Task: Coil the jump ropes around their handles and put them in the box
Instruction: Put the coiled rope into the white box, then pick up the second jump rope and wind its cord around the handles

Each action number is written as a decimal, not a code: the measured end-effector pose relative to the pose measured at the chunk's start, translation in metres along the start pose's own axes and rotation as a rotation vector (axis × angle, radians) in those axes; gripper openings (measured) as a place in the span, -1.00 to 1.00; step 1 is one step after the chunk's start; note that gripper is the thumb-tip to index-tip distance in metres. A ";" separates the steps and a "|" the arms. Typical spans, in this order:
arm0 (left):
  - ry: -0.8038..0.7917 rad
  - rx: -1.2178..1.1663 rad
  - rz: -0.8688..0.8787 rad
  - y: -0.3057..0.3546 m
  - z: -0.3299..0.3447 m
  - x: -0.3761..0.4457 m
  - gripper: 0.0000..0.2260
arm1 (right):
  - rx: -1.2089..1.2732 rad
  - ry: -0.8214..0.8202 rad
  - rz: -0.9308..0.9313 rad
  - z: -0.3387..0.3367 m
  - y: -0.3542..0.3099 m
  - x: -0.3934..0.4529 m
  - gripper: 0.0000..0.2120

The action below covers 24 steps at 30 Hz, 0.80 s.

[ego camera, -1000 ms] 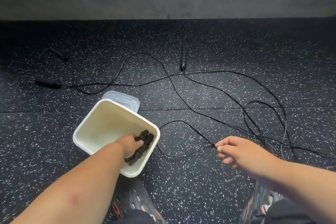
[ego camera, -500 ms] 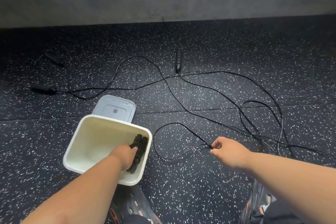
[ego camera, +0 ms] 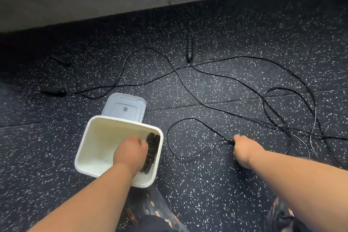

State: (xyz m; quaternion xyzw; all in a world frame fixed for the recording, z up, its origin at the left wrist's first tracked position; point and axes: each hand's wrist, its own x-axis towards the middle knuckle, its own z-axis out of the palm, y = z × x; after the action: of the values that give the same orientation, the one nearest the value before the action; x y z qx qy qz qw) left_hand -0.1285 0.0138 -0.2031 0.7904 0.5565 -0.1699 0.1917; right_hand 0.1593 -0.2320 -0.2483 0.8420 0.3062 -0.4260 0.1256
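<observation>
The left hand [ego camera: 130,149] is down inside the white plastic box [ego camera: 85,145], holding a coiled black jump rope bundle [ego camera: 151,151]. The right hand [ego camera: 243,148] pinches a thin black rope [ego camera: 188,73] on the speckled black rubber floor [ego camera: 226,184]. A grey lid [ego camera: 125,107] lies behind the box. Farther off lies a black handle [ego camera: 189,47].

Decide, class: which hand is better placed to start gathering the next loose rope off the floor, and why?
The right hand. It already pinches the loose rope on the floor, while the left hand is down inside the box at the coiled rope.
</observation>
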 end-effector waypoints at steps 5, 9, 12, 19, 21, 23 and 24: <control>0.040 -0.013 0.040 0.011 -0.004 -0.005 -0.74 | -0.188 0.023 -0.052 0.005 0.001 0.014 -0.70; 0.067 -0.041 0.070 0.017 -0.011 -0.004 -0.76 | -0.028 0.068 -0.087 -0.001 -0.002 0.018 -0.87; 0.099 -0.095 0.149 0.033 -0.022 -0.009 -0.78 | 0.253 0.129 -0.167 -0.033 -0.023 0.007 -0.80; -0.116 -0.279 0.395 0.101 -0.056 -0.045 -0.86 | 0.941 0.287 -0.374 -0.140 -0.109 -0.082 -0.81; -0.223 -0.362 0.449 0.125 -0.065 -0.066 -0.67 | 1.324 0.188 -0.416 -0.155 -0.130 -0.113 -0.88; -0.278 -0.462 0.505 0.143 -0.075 -0.092 -0.67 | 1.708 0.032 -0.380 -0.163 -0.144 -0.145 -0.90; -0.307 -0.537 0.520 0.149 -0.082 -0.108 -0.75 | 1.792 -0.007 -0.364 -0.162 -0.149 -0.159 -0.91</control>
State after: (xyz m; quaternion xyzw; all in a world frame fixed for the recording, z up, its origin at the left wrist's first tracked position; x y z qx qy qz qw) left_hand -0.0180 -0.0798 -0.0628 0.7920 0.3277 -0.0806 0.5089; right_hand 0.0993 -0.1040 -0.0164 0.5617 -0.0114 -0.5200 -0.6434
